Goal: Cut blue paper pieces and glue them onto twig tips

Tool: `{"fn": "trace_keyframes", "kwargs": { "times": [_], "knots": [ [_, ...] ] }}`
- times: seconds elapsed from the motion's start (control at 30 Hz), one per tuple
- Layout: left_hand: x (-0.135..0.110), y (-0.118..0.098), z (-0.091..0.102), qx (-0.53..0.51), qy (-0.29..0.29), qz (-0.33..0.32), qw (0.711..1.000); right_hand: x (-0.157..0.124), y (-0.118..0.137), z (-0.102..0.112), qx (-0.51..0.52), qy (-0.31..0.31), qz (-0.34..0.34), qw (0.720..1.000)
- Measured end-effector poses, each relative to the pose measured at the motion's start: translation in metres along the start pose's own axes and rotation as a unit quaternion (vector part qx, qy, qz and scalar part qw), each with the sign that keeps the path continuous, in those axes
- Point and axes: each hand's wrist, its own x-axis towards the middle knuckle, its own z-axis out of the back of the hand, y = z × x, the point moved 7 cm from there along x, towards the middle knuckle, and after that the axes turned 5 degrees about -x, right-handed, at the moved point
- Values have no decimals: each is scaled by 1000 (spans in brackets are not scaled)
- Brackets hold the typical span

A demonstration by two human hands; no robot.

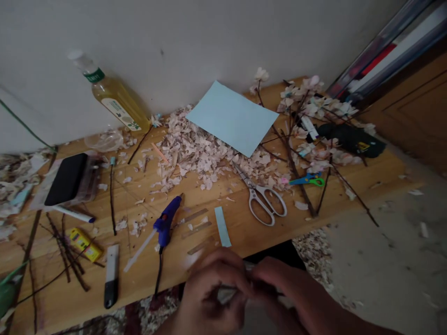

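Observation:
My left hand [216, 288] and my right hand [286, 288] meet at the table's front edge, fingertips pressed together. Both are closed in a pinch, and whatever lies between the fingers is too hidden and dark to name. Just beyond them is a narrow pale blue paper strip [222, 227] on the wood. A purple-blue hot glue gun [166, 221] with a glue stick in its back lies to the left of the strip. Metal scissors with pale handles [261, 197] rest open to the right, their tips at a heap of pale petals [195, 149].
A light blue sheet [232, 116] covers part of the petals. Flowering branches [296, 139] and blue-green scissors [309, 180] lie right. A yellow bottle [118, 97] stands by the wall. Left are a black phone [67, 179], a utility knife [111, 274], a yellow box [85, 244] and twigs [66, 251].

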Motion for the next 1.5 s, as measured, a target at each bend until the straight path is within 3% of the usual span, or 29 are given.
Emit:
{"fn": "trace_keyframes", "kwargs": {
  "times": [0.03,0.1,0.2,0.23,0.3,0.4,0.6,0.83,1.23,1.5],
  "knots": [
    [8,7,-4,-12,-7,-6,1000,1,-12,4,-18,4,-17,1000],
    [20,30,1,62,-24,15,998,2,-40,16,-68,-16,-53,996],
    [28,70,41,237,-132,79,959,5,-70,29,-124,-66,-38,989],
    [29,82,52,271,-141,104,947,7,-77,29,-137,-74,-26,987],
    [33,100,65,304,-130,123,936,12,-88,24,-162,-81,-9,983],
    [42,113,64,311,-74,115,941,19,-92,10,-192,-83,17,978],
    [59,122,50,380,-22,139,914,23,-84,-1,-224,-77,63,969],
    [67,124,50,406,-1,161,899,23,-89,1,-211,-68,41,974],
    [66,119,50,366,0,168,915,14,-93,2,-179,-62,16,982],
    [58,121,52,389,-8,162,907,14,-95,2,-185,-83,23,979]
  ]
}}
